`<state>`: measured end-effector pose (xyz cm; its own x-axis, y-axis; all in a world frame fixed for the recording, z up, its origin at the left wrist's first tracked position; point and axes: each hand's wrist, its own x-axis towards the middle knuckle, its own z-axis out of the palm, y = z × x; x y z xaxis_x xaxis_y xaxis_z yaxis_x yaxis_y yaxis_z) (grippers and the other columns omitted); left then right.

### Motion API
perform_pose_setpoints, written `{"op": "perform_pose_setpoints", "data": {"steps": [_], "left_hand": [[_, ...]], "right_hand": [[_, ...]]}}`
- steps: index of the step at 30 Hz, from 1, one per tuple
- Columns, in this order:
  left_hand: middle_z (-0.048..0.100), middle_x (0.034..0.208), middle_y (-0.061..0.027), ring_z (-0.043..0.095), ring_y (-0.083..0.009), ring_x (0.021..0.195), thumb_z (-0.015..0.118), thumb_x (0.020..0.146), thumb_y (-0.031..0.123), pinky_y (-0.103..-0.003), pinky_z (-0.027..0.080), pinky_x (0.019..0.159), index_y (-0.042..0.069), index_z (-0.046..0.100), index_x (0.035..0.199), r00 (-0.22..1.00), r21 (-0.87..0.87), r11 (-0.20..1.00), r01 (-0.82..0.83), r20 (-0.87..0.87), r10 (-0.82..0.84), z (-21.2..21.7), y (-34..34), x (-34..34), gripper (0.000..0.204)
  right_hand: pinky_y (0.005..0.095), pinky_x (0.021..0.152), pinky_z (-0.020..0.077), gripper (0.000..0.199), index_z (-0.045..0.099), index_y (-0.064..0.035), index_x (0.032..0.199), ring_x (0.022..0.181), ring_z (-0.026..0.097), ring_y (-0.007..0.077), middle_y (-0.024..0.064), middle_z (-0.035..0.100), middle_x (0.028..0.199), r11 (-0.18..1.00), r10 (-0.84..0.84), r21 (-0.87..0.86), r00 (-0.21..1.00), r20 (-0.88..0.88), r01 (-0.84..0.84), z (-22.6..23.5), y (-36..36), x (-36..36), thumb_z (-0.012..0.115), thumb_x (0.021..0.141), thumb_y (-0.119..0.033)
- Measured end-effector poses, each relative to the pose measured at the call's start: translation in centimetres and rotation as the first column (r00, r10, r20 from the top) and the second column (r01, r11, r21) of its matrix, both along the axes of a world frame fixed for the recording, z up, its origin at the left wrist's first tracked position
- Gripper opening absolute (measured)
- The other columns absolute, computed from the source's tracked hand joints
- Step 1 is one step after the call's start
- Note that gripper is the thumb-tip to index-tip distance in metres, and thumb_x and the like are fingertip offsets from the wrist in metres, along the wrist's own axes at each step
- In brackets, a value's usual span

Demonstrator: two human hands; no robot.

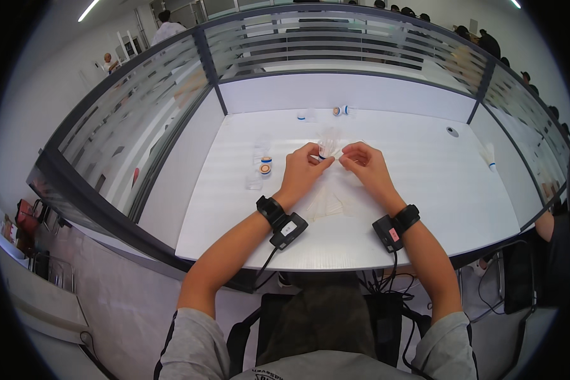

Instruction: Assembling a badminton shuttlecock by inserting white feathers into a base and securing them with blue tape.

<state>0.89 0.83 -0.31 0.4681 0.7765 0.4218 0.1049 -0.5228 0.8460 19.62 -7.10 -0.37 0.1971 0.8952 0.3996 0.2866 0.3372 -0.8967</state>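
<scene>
My left hand (305,166) is closed around the lower end of a bundle of thin clear pieces (330,137), which fan out upward. A dark blue band shows on the bundle at my fingertips. Close by on the right, my right hand (366,166) has its fingers bent and thumb drawn in toward the bundle. What its fingertips hold, if anything, is too small to make out. Below both hands, a loose spread of thin, pale, see-through strips (328,204) lies on the white desk (234,237).
Two small round items with orange faces and blue edges (266,165) lie left of my hands, beside clear pieces (254,183). Similar items (341,111) are at the back. A blue-banded bundle (490,158) lies far right. Partitions (342,92) enclose the desk.
</scene>
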Motion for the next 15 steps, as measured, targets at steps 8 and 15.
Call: {"op": "perform_pose_setpoints", "data": {"steps": [8, 15], "left_hand": [[0.074, 0.084, -0.0108, 0.068, -0.0128, 0.068, 0.076, 0.092, 0.027, -0.027, 0.053, 0.059, -0.005, 0.068, 0.111, 0.999, -0.037, 0.999, 0.034, 0.031, -0.033, -0.2, 0.4, -0.3, 0.038], [0.071, 0.114, -0.0105, 0.064, -0.0115, 0.084, 0.052, 0.105, 0.01, -0.025, 0.05, 0.065, -0.003, 0.049, 0.139, 0.987, -0.052, 0.991, 0.119, 0.112, -0.113, -1.2, 1.0, 0.4, 0.036]], "right_hand": [[0.0362, 0.087, 0.0492, 0.056, 0.073, -0.0059, 0.108, 0.1, 0.061, 0.0246, 0.0087, 0.067, 0.109, 0.962, 0.268, -0.176, 0.834, 0.482, -0.207, 1.9, -1.6, -1.1, 0.092, 0.068, -0.041], [0.033, 0.084, 0.0481, 0.047, 0.074, -0.009, 0.103, 0.096, 0.06, 0.0196, 0.0031, 0.067, 0.101, 0.937, 0.326, -0.302, 0.751, 0.574, -0.175, 2.6, -1.5, 0.1, 0.094, 0.067, -0.031]]}}
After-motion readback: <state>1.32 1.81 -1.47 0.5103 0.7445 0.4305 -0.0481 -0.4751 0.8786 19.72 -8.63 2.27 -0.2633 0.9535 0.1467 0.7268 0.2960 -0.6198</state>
